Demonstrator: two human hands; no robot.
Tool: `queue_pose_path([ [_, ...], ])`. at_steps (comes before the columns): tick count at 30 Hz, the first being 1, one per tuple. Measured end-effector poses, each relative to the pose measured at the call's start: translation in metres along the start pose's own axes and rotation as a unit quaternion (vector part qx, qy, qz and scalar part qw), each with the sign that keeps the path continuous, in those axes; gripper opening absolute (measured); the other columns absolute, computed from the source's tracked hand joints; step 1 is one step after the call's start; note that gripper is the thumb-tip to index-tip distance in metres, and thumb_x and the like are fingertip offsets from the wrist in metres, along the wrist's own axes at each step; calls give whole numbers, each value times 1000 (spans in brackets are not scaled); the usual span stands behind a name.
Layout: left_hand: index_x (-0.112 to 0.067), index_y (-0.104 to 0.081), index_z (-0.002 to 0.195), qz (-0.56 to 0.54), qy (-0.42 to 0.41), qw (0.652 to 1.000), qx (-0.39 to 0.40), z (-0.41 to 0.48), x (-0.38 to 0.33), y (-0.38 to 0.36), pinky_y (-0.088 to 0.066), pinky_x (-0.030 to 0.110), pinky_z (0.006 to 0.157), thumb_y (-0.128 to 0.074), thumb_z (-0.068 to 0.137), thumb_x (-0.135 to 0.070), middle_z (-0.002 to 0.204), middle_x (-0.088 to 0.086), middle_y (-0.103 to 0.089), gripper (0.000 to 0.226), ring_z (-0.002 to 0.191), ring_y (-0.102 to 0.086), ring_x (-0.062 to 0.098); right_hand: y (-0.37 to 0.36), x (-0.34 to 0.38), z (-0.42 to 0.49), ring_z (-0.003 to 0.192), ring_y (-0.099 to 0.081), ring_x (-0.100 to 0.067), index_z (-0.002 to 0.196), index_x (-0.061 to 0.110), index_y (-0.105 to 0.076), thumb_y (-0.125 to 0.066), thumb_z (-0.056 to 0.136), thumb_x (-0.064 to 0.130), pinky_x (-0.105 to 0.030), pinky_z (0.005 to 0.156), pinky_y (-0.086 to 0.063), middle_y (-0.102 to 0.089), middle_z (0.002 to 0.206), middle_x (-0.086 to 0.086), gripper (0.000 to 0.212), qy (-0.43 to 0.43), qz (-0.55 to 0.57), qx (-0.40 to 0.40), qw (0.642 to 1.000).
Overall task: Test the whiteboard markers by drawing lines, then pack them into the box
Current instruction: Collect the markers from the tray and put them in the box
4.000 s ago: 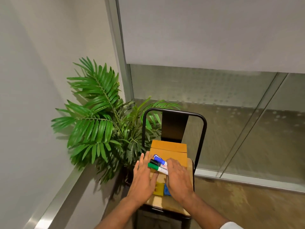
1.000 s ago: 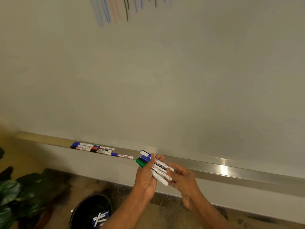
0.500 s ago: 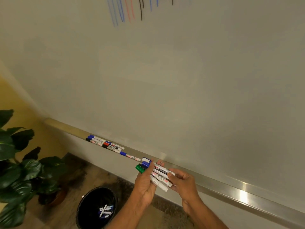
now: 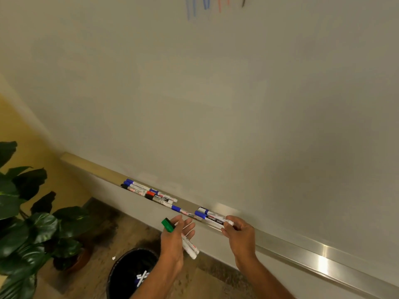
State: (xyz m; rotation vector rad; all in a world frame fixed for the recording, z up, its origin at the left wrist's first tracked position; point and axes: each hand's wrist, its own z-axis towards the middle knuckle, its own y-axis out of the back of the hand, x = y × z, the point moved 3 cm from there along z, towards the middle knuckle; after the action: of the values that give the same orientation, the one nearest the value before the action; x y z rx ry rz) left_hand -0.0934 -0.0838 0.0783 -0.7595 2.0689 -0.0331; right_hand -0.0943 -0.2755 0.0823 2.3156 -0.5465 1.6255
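Observation:
My left hand holds a green-capped marker and another white marker barrel below the whiteboard tray. My right hand pinches the ends of two blue-capped markers that lie on the metal tray. Several more markers, with blue, black and red caps, lie in a row on the tray to the left. The whiteboard carries short blue, red and black test lines at the top edge. No box is in view.
A black waste bin with discarded markers inside stands on the floor under my left arm. A leafy potted plant fills the lower left beside a yellow wall.
Both hands held one bundle of markers in front of the tray. Now the bundle is split: my right hand has carried the blue markers onto the tray, my left keeps the green one.

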Motion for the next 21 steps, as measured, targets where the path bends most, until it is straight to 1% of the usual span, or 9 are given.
queue_pose_path([
  [1,-10,-64,120,22,-12,1000,5,8,-6,3,-54,50,101,-64,98,-5,105,15,-78,23,99,-75,32,-11,-4,5,82,-70,-21,85,27,-72,-66,88,-2,-34,80,-59,-73,86,-1,30,0,-7,-5,1000],
  [5,-9,-63,120,95,-52,993,38,34,-30,11,-54,43,98,-61,100,-9,111,15,-75,20,105,-72,29,-48,-18,30,84,-69,-22,96,18,-75,-67,86,-4,-39,83,-59,-73,89,-2,25,-4,-48,-20,999],
  [7,-10,-63,123,133,-64,988,54,47,-37,14,-53,40,99,-63,99,-15,114,13,-74,24,110,-70,27,-64,-24,42,83,-70,-22,90,24,-74,-67,86,-4,-39,82,-59,-74,90,-3,28,-3,-67,-22,997],
  [10,-19,-65,123,189,-77,977,65,65,-44,18,-47,41,103,-65,97,-27,119,5,-73,26,117,-65,24,-82,-33,60,83,-70,-22,94,20,-75,-67,85,-4,-43,83,-59,-74,90,-5,27,-9,-86,-25,996],
  [12,-21,-64,128,218,-84,970,67,74,-48,18,-43,35,99,-64,97,-35,124,1,-69,34,120,-60,22,-89,-41,70,82,-69,-22,93,19,-74,-66,86,-3,-44,83,-59,-73,89,-3,25,-10,-100,-28,995],
  [14,-21,-60,134,221,-89,969,63,80,-52,16,-43,31,98,-63,98,-37,126,-1,-67,39,122,-58,20,-95,-48,77,83,-69,-21,96,17,-74,-66,88,-1,-43,83,-59,-73,91,-3,21,-20,-107,-29,994],
  [17,-23,-60,131,208,-100,971,58,88,-58,17,-45,27,96,-63,98,-33,125,-3,-67,35,121,-59,18,-101,-59,85,84,-70,-21,101,14,-74,-65,89,2,-42,80,-61,-73,94,-5,19,-31,-115,-24,993],
  [20,-20,-63,129,204,-102,972,51,95,-60,21,-46,16,85,-64,98,-30,125,-2,-68,34,122,-59,18,-104,-69,92,84,-71,-19,101,17,-74,-67,90,5,-41,78,-61,-73,94,-2,18,-35,-142,-10,989],
  [21,-18,-62,131,204,-101,973,47,97,-60,22,-46,16,82,-63,98,-30,125,-2,-69,36,123,-60,18,-105,-72,95,84,-71,-19,101,18,-74,-67,90,7,-42,78,-61,-73,94,-1,18,-37,-151,-6,988],
])
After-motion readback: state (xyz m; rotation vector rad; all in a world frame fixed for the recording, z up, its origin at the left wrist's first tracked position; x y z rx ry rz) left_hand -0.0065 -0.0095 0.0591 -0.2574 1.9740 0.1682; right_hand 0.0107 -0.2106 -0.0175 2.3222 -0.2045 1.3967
